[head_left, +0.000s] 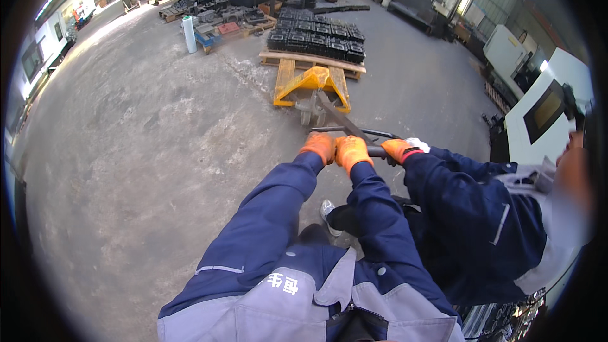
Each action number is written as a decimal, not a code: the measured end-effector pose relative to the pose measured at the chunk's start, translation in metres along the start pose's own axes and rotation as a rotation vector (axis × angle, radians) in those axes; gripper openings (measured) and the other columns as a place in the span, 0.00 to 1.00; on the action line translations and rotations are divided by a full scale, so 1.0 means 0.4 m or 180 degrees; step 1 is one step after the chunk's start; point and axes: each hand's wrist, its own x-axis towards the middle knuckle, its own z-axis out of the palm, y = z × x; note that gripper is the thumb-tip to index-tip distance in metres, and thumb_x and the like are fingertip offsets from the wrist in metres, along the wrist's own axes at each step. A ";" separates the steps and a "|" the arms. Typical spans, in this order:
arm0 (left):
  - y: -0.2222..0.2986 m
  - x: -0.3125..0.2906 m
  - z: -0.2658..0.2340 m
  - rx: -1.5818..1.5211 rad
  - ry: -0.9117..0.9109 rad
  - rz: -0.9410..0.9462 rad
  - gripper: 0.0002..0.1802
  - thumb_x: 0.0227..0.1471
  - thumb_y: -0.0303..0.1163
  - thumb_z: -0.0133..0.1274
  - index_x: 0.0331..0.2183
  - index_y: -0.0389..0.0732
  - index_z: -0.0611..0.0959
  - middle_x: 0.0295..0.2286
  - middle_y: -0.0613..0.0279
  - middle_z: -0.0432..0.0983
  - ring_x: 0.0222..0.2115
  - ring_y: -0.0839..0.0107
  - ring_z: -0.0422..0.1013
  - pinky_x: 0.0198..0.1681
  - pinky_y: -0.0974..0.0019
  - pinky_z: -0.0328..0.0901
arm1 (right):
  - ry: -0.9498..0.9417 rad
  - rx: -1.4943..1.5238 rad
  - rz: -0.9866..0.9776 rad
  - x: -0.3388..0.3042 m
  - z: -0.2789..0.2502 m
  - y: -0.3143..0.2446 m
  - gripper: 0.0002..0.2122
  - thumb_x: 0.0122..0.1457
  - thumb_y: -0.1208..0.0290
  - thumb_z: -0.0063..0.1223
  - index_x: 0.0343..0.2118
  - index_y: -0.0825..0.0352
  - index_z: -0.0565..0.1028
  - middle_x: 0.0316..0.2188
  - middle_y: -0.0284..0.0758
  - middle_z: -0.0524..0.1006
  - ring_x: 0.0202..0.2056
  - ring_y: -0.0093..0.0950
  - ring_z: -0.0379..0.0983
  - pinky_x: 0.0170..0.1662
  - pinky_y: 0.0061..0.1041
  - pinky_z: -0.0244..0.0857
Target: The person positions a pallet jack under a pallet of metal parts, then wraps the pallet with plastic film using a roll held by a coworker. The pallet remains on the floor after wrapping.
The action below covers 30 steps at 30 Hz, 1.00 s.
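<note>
My left hand [318, 145] and my right hand [353, 153], both in orange gloves, are wrapped side by side round the dark handle [375, 151] of a yellow pallet jack [318, 78]. The handle's shaft [342, 119] slopes down to wheels at the front of the jack. On its forks rests a wooden pallet [272, 57], loaded with stacked rows of dark metal parts [316, 35]. Close to my right hand, a co-worker's orange-gloved hand [397, 149] is also on the handle. Something white, perhaps a second glove, shows just beyond it.
The co-worker [475, 209] stands close at my right. A white-blue roll [189, 34] stands upright at the far left, near pallets of metal parts [225, 19]. Machines [544, 111] line the right side. Grey concrete floor [139, 152] spreads to the left.
</note>
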 end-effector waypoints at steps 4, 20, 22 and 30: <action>-0.011 -0.015 -0.013 -0.0278 0.0036 -0.0213 0.14 0.47 0.38 0.59 0.37 0.46 0.88 0.38 0.55 0.83 0.42 0.61 0.79 0.44 0.61 0.71 | -0.0006 0.0158 -0.0055 -0.005 -0.018 -0.010 0.12 0.55 0.69 0.57 0.42 0.56 0.83 0.43 0.39 0.81 0.47 0.34 0.78 0.48 0.33 0.72; -0.124 0.046 -0.247 -0.0318 -0.0685 0.0450 0.12 0.44 0.32 0.57 0.34 0.46 0.86 0.31 0.50 0.82 0.37 0.55 0.79 0.44 0.57 0.71 | 0.1803 0.1131 -0.0316 -0.027 -0.144 0.068 0.19 0.46 0.74 0.58 0.45 0.60 0.75 0.41 0.38 0.78 0.49 0.37 0.73 0.59 0.41 0.60; -0.171 0.086 -0.320 -0.0338 -0.0647 0.0514 0.11 0.42 0.31 0.58 0.32 0.45 0.86 0.29 0.49 0.81 0.35 0.52 0.79 0.41 0.55 0.72 | 0.2244 0.1489 -0.0283 -0.028 -0.202 0.090 0.21 0.45 0.79 0.56 0.46 0.62 0.75 0.43 0.38 0.78 0.51 0.38 0.72 0.60 0.42 0.60; -0.332 0.205 -0.539 -0.0707 0.0140 0.0583 0.10 0.39 0.31 0.58 0.30 0.44 0.84 0.28 0.49 0.81 0.32 0.49 0.77 0.38 0.53 0.71 | 0.3411 0.2427 -0.0286 -0.022 -0.375 0.065 0.16 0.48 0.86 0.49 0.40 0.69 0.78 0.28 0.38 0.81 0.31 0.38 0.79 0.42 0.35 0.71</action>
